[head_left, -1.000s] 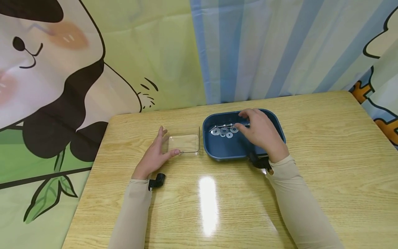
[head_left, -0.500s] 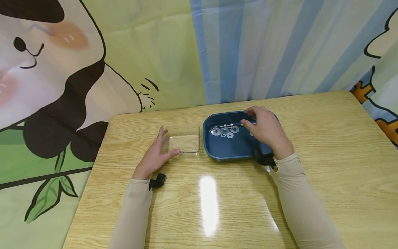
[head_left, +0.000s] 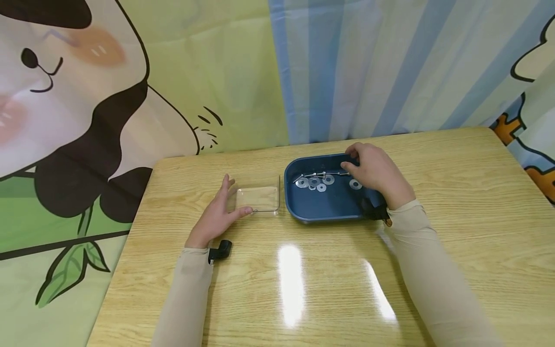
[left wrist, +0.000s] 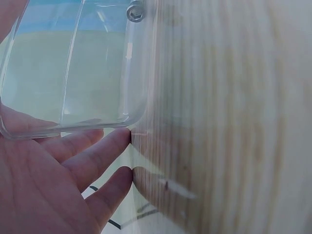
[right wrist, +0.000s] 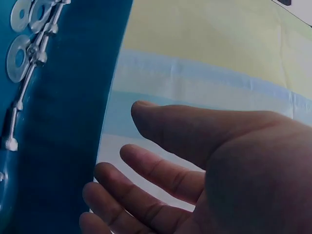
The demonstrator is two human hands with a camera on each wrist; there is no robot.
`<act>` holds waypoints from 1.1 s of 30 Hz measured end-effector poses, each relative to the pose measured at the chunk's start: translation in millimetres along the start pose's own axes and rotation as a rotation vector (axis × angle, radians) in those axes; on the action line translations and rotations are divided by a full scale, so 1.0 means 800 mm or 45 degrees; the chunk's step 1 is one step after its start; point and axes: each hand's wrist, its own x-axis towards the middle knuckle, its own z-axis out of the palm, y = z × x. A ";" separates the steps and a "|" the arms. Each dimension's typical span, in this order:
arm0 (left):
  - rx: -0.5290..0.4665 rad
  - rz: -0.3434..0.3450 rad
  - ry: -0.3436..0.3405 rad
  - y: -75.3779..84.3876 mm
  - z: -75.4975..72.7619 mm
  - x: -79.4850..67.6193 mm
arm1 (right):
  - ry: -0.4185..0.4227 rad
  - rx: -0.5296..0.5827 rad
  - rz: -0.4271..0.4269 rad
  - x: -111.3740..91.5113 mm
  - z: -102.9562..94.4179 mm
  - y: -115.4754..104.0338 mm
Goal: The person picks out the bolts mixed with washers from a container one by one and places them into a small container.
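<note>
My left hand (head_left: pixel 214 219) rests along the left side of a clear plastic box (head_left: pixel 279 193), its thumb at the front edge. In the left wrist view, straight fingers (left wrist: pixel 105 151) lie against the box's outside. A bolt with a hex socket head (left wrist: pixel 135 10) shows at the box's side there. My right hand (head_left: pixel 376 171) hovers over the back right of a blue tray (head_left: pixel 321 217), fingers loosely bent with nothing between them. Several flat washers (head_left: pixel 328 180) lie in the tray, with several bolts (head_left: pixel 321 174) in a row behind them.
Both containers stand side by side on a wood-grain table (head_left: pixel 243 289). A printed curtain (head_left: pixel 217 72) hangs right behind the table's back edge. Each wrist carries a small black camera (head_left: pixel 221 249).
My right hand has moved right and slightly back across the tray, uncovering a washer at the right end. The left hand and the clear box have stayed in place.
</note>
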 end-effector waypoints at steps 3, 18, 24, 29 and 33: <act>-0.003 -0.001 0.005 -0.001 0.000 -0.001 | -0.025 -0.024 0.003 0.006 0.000 0.001; 0.003 -0.004 0.006 -0.002 -0.001 -0.002 | -0.182 -0.156 -0.031 0.017 0.009 0.007; 0.003 0.001 0.002 -0.002 0.001 -0.002 | -0.353 -0.223 -0.005 0.022 0.013 0.009; 0.000 0.006 0.008 -0.003 0.003 0.000 | -0.376 -0.260 -0.028 0.025 0.015 0.012; 0.008 0.013 0.019 -0.003 0.002 0.001 | -0.385 -0.284 -0.044 0.026 0.015 0.013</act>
